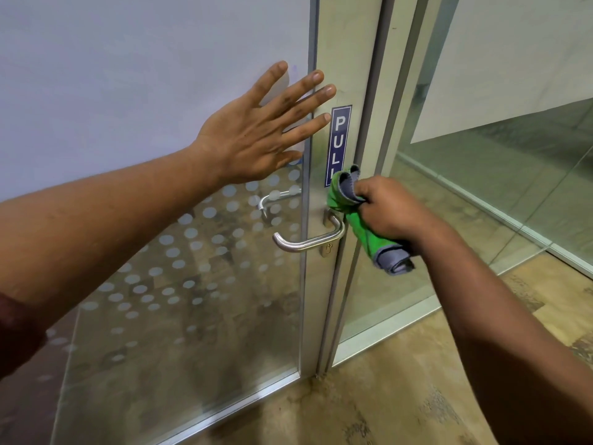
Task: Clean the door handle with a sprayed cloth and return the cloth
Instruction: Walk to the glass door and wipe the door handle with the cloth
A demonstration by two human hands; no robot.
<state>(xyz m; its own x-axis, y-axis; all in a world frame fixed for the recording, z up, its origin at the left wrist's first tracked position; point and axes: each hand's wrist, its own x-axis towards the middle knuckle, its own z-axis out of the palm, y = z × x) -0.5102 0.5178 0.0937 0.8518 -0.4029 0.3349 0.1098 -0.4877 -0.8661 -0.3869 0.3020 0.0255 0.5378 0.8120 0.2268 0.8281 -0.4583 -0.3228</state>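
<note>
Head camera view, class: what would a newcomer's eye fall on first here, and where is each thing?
The bright green and grey cloth stands out at centre right, bunched in the right hand beside the pivot end of the steel lever door handle. At upper centre the left hand spreads open against the frosted glass door. Between them, a blue PULL sign runs down the door frame.

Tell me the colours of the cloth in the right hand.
The cloth is bright green with a grey underside and edging, seen in the head view, the only one.
</note>
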